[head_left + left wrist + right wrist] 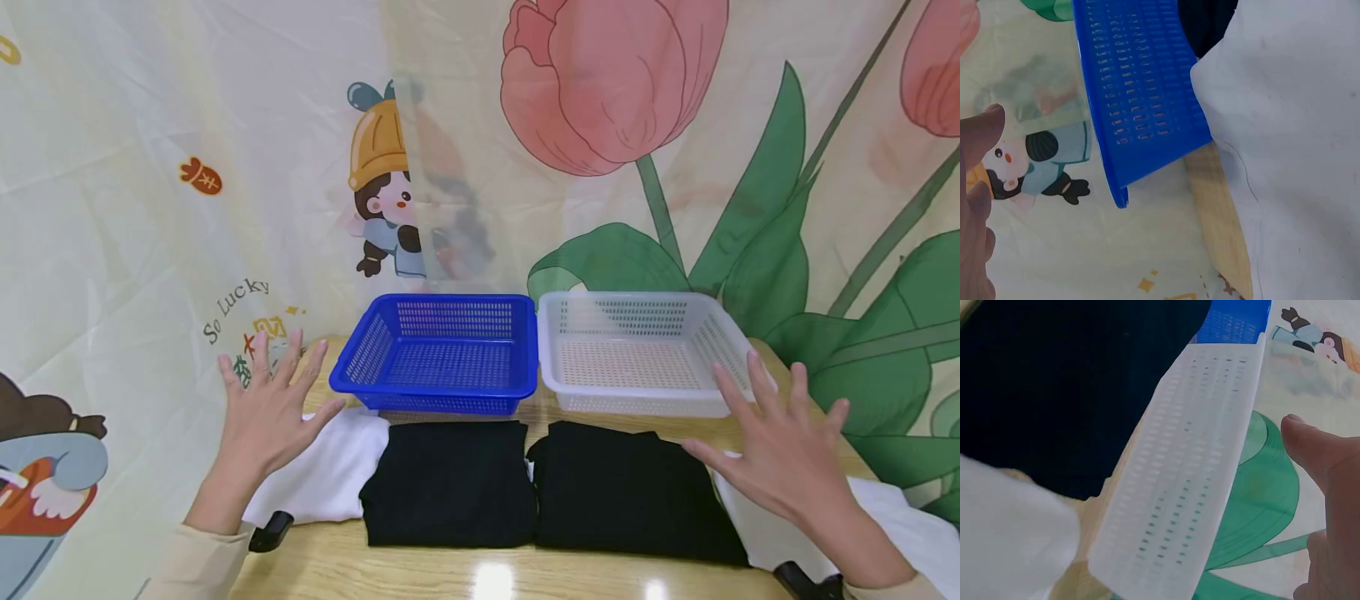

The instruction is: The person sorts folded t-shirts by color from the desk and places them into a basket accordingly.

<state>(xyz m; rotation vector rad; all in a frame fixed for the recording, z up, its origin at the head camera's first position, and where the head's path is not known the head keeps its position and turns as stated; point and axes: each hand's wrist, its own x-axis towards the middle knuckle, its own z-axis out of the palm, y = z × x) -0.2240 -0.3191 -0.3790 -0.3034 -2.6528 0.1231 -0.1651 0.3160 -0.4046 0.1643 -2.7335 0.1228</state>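
My left hand hovers with spread fingers over a folded white cloth at the left of the table. On the other side my right hand is likewise spread, above another white cloth. Neither hand holds anything. Between them lie two folded black cloths, a left one and a right one, side by side. Behind the cloths stand a blue plastic basket and a white plastic basket; both look empty. Each wrist view catches the thumb and part of the hand at its edge.
The light wooden table runs up to a printed curtain with tulips and cartoon figures, close behind the baskets. The baskets stand next to each other near the table's back edge. A black strap device sits at the left wrist.
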